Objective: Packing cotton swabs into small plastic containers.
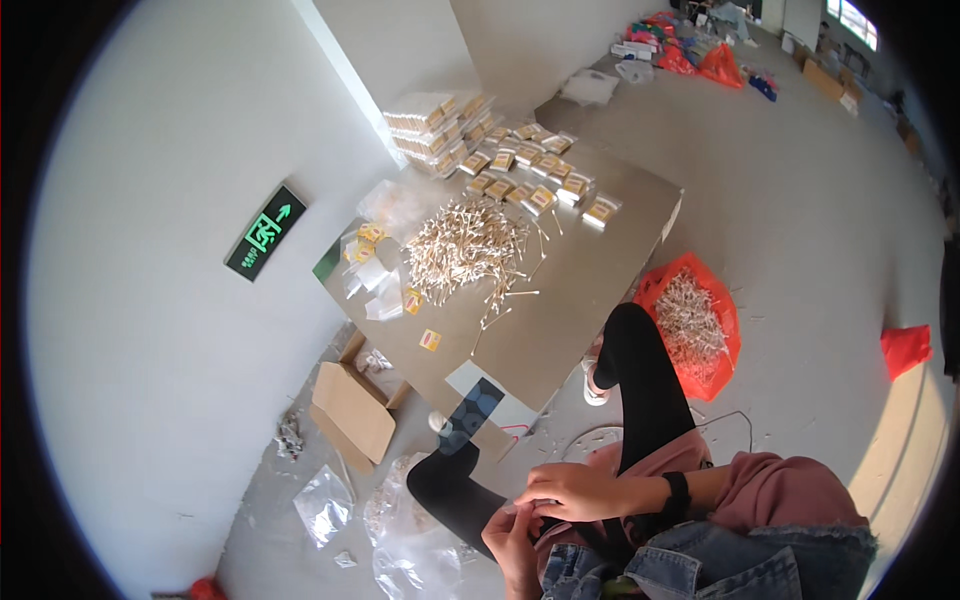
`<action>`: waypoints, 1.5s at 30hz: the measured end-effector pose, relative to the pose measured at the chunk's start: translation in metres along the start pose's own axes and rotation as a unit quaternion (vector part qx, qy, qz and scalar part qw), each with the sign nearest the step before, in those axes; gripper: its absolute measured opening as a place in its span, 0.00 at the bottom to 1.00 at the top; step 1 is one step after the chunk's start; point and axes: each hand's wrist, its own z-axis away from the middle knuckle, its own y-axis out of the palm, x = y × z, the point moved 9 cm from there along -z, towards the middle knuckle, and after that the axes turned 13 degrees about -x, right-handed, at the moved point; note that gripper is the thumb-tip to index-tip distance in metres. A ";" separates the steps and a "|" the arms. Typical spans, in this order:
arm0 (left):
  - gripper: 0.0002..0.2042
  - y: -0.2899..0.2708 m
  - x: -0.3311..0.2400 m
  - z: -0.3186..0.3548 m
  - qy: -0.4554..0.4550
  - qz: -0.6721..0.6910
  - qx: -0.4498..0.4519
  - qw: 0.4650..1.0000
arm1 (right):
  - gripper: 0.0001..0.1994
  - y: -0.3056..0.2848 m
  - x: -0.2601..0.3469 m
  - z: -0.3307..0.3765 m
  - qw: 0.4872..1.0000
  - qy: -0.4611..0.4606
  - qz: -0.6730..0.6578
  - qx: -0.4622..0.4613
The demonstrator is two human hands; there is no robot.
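Head view: looking down over a seated person's lap, a low table ahead.
Left hand (515, 540): low in the lap, fingers curled, pinching something small and pale; too small to tell what it is.
Right hand (572, 492): lying over the left, fingertips meeting it at the same small item, a black wristband (678, 497) behind it.
Hands together: touching, both closed in on that one spot above the knees.
Table (590, 290): grey top, carrying a heap of wooden sticks (465, 245) in the middle.
Far end: rows of small packed boxes (530, 170), clear stacked trays (430, 120) just beside them.
Right of table: red bag (700, 325) full of sticks on the floor.
Left of table: cardboard box (352, 410), open, with clear plastic bags (325, 500) near it.
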 end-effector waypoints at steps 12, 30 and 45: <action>0.06 0.037 -0.033 0.015 0.072 -0.126 0.031 0.989 | 0.05 -0.033 -0.036 0.007 0.957 0.210 -0.099 -0.177; 0.42 0.085 -0.074 -0.024 0.379 -0.414 0.144 0.815 | 0.09 -0.011 -0.054 -0.024 0.973 0.195 -0.125 0.017; 0.19 -0.083 -0.022 -0.200 0.291 -0.630 -0.058 0.718 | 0.15 -0.007 -0.098 -0.046 0.947 0.290 -0.137 -0.018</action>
